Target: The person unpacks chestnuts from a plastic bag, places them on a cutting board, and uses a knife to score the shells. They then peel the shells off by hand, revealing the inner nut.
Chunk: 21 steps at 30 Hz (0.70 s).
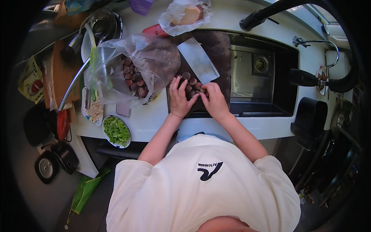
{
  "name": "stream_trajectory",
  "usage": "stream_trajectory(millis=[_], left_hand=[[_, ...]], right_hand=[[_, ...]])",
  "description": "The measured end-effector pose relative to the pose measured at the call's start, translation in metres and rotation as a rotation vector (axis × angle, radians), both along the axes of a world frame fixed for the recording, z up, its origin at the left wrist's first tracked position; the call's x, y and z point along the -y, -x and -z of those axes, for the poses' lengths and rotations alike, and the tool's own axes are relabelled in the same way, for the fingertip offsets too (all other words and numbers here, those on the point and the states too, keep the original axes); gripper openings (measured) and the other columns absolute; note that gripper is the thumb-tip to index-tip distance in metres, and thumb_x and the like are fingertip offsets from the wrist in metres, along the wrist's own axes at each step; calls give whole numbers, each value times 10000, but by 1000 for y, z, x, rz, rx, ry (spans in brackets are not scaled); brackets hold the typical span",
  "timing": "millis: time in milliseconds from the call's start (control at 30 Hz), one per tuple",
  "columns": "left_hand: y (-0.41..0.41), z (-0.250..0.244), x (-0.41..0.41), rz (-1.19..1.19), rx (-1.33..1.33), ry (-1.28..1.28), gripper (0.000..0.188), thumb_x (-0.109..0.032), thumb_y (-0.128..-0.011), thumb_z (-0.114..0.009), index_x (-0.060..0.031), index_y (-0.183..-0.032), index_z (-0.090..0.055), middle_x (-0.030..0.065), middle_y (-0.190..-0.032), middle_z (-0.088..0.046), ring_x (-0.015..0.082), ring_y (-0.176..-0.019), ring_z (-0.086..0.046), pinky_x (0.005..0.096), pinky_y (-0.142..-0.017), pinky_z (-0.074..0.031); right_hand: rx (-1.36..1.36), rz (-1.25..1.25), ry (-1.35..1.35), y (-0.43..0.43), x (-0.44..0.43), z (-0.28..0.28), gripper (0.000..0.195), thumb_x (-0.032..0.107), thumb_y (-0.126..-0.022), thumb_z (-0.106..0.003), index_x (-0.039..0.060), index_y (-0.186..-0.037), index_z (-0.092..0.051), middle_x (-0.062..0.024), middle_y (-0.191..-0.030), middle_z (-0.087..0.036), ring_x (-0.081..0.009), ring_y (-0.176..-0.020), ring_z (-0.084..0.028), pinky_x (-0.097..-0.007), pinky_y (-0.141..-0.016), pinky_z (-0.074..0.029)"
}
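Note:
On a dark cutting board lies a small heap of round, brownish-purple pieces, perhaps water chestnuts. My left hand rests at the heap's left side with its fingers spread. My right hand touches the right side of the heap, thumb and fingers bent around a piece; whether it grips one is hidden. The two thumbs are close together. Just beyond both hands lies a broad cleaver blade. An open clear plastic bag with many more such pieces stands left of my left hand.
A black sink lies right of the board, under a black faucet. Chopped greens fill an oval dish near the front edge. A tray of minced food, a green onion and a bagged root vegetable surround the bag.

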<state>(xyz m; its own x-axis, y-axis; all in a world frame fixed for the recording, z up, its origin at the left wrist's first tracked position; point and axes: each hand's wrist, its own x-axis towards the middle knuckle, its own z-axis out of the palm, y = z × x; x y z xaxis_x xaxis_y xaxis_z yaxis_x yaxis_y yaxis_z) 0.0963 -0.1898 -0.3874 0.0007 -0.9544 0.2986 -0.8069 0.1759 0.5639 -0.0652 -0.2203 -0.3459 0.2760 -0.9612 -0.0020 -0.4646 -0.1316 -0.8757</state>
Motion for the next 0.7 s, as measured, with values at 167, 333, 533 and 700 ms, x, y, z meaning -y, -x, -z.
stream_trajectory(millis=[167,333,533,700], left_hand=[[-20,-11,-27,-12,74,-75,733,-300,-685,-779,-53,-1280,-429,196,-1350,-353,398,-1232,-355,470,-1029,-312],[-25,-13,-53,-50,21,-153,639,-187,-726,-756,-46,-1266,-444,175,-1181,-445,360,-1085,-453,408,-930,-396],[-25,-5,-46,-42,-155,-201,418,-100,-807,-651,-33,-1185,-483,191,-1099,-484,372,-979,-526,407,-832,-458],[-26,-8,-35,-145,-340,-290,401,-106,-815,-638,-32,-1174,-476,202,-1119,-463,398,-943,-540,426,-791,-475]], right_hand=[[-65,-49,91,-11,-13,-3,267,-43,-782,-590,14,-1031,-512,-153,-1039,-544,-340,-937,-575,-393,-793,-488],[-17,-133,182,-16,-12,0,334,-60,-802,-549,16,-1127,-538,-165,-1131,-535,-354,-1005,-561,-378,-846,-485],[-318,67,239,-6,-18,-2,410,8,-783,-620,55,-1182,-536,-167,-1070,-522,-350,-944,-545,-389,-810,-468],[-496,28,189,6,-19,12,502,56,-754,-649,53,-1228,-483,-176,-1050,-504,-367,-931,-512,-420,-805,-445]])
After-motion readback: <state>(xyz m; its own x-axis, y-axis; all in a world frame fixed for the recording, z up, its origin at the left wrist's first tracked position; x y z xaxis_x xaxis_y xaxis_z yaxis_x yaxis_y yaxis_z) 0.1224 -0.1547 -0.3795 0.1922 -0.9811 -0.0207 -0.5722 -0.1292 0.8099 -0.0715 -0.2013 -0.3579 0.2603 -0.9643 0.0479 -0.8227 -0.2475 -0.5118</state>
